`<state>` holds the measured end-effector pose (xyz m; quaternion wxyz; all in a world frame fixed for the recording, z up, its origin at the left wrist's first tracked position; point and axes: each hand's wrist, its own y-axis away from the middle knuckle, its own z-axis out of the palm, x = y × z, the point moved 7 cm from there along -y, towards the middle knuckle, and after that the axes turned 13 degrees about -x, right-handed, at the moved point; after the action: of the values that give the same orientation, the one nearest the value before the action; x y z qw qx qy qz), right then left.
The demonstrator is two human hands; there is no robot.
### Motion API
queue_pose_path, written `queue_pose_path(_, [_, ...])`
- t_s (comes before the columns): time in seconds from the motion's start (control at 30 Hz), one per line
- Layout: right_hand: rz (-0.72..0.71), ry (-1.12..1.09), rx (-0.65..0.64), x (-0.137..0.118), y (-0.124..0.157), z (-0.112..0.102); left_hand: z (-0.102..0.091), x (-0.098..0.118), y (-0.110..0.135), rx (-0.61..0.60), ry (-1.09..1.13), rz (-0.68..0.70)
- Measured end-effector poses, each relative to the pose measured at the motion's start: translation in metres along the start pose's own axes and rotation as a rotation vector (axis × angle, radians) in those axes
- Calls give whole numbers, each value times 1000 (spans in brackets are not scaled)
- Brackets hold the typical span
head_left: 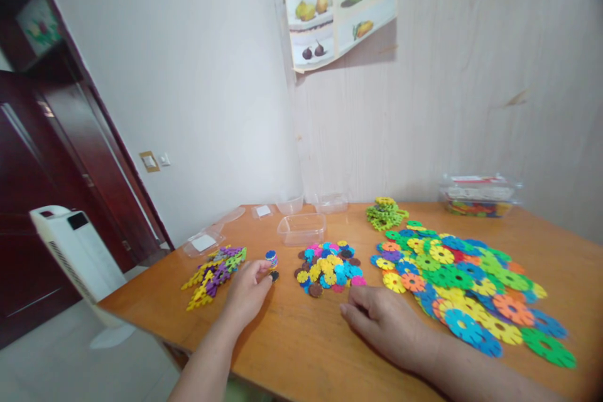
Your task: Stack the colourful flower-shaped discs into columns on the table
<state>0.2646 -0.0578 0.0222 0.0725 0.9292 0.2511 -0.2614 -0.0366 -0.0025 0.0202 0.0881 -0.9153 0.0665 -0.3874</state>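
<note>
My left hand [245, 294] rests on the wooden table [301, 352], its fingers pinched on a small stack of little snowflake discs [271, 259] with a dark disc beside it. My right hand [384, 320] lies palm down with its fingers curled loosely on the table, holding nothing. It sits just below a pile of small coloured discs [328, 267]. A spread of large coloured flower discs [466, 286] lies to the right of that hand. A yellow and purple built piece [214, 271] lies left of my left hand.
Clear plastic tubs [302, 228] and lids [203, 242] stand at the back of the table. A stack of green discs [385, 212] and a clear box of pieces [479, 196] sit near the wall. A white heater [78, 251] stands left of the table by a dark door.
</note>
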Motion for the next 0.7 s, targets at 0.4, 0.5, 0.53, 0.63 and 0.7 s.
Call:
queue_pose_path(0.4, [17,17,2,0,1,-1,2,39,-1,-326,-433,191])
queue_pose_path(0.5, [20,10,7,2,1,0,5,38,-4,-333,-421,202])
queue_pose_path(0.53, [18,8,8,2,1,0,5,38,-4,-334,-408,199])
queue_pose_path(0.63, [17,8,8,0,1,-1,6,35,-6,-329,-369,189])
queue_pose_path(0.7, [21,9,4,-1,1,-1,5,32,-7,-320,-355,182])
